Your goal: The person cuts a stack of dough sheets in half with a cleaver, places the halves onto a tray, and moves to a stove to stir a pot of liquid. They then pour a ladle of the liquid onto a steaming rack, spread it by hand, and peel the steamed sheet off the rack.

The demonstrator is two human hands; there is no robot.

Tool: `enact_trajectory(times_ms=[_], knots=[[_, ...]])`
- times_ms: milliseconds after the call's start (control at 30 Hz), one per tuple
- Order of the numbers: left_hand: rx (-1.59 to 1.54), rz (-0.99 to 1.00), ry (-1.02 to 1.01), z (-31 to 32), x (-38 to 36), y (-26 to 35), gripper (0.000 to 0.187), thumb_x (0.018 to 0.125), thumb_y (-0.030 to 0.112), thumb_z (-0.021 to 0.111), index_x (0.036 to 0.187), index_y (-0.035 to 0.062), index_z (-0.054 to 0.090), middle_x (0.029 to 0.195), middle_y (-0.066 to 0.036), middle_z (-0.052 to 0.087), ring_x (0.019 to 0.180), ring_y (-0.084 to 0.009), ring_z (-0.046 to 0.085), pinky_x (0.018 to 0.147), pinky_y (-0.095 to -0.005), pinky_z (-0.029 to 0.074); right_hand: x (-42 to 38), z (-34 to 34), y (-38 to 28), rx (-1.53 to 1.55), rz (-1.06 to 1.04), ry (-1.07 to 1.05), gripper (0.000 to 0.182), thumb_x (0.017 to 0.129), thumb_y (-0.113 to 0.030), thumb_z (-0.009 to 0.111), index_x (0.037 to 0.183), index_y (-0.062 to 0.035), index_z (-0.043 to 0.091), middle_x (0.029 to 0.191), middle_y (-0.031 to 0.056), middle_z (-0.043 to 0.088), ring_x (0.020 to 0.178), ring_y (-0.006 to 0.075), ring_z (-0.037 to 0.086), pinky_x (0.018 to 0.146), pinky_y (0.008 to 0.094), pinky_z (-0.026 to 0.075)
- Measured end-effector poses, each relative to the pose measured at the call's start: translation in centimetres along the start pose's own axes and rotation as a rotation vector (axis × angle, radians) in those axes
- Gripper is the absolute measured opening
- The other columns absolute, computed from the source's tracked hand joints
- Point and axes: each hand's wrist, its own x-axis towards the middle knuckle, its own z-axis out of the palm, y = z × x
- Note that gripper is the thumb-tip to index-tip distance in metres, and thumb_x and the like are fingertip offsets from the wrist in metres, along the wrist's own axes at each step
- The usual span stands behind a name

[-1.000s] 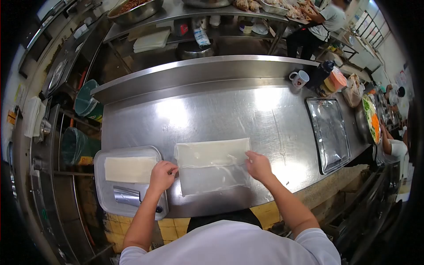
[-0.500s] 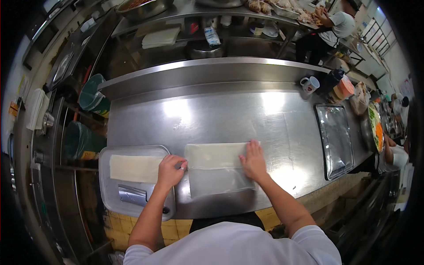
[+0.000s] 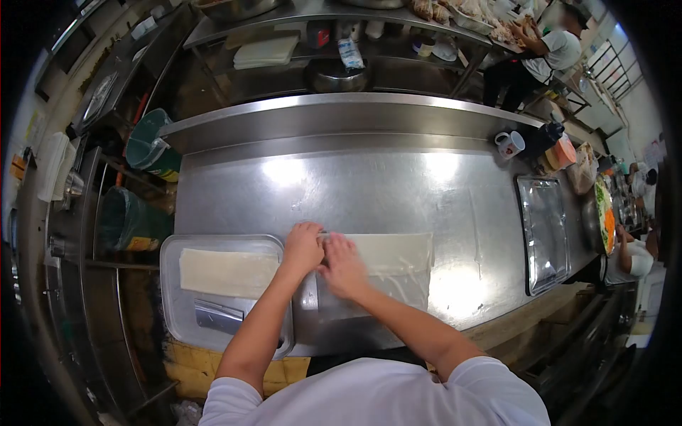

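A pale folded sheet of dough [image 3: 391, 252] lies on the steel table, with a translucent plastic sheet [image 3: 398, 292] over its near side. At the sheet's upper left corner is my left hand [image 3: 304, 245], fingers bent and pressed together; what they pinch, if anything, is hidden. My right hand [image 3: 344, 266] lies right beside it on the left part of the sheet, fingers extended and somewhat blurred. Left of my hands, a clear plastic tray [image 3: 170, 305] holds another pale dough strip [image 3: 227, 272] and a metal scraper [image 3: 217, 316].
A black-rimmed tray [image 3: 543, 231] lies at the table's right. Behind it stand a mug [image 3: 509, 145] and a dark bottle [image 3: 543, 138]. Green bins [image 3: 128, 216] are at the left. One person [image 3: 561, 50] works at the back right, another [image 3: 636, 255] at the right edge.
My right hand has moved left from the sheet's right end to beside my left hand. My left hand has shifted up and right. The sheet sits slightly farther right in view.
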Motion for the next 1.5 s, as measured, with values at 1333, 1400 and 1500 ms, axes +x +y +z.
enact_trajectory(times_ms=[1333,1400,1500], knots=[[-0.206,-0.29,-0.626,-0.4,4.3,-0.2,0.032,0.08,0.024,0.083,0.1,0.0006,0.078,0.089,-0.017,0.076,0.081,-0.025,0.073,0.076,-0.0387,0.057,-1.2,-16.0,19.1,-0.199,0.341,-0.54,0.026,0.08,-0.008,0.061,0.101,-0.0084,0.077,0.105,0.0178,0.074,0.101,0.0368,0.069,0.088,0.0465,0.055],[-0.155,-0.323,-0.614,-0.9,4.0,0.3,0.031,0.079,0.023,0.083,0.1,0.0003,0.079,0.088,-0.018,0.076,0.079,-0.0254,0.073,0.075,-0.0385,0.057,-1.9,-15.9,19.4,-0.184,0.319,-0.502,0.022,0.079,-0.007,0.062,0.095,-0.0069,0.078,0.098,0.0182,0.075,0.096,0.0377,0.07,0.085,0.0467,0.056],[-0.126,-0.318,-0.568,-2.2,3.5,1.7,0.028,0.079,0.021,0.084,0.097,0.0002,0.08,0.086,-0.018,0.076,0.075,-0.0253,0.073,0.073,-0.0376,0.057,-2.9,-16.4,19.1,-0.203,0.342,-0.367,0.017,0.079,-0.009,0.064,0.089,-0.0063,0.078,0.091,0.0178,0.074,0.091,0.0379,0.07,0.081,0.0471,0.057]])
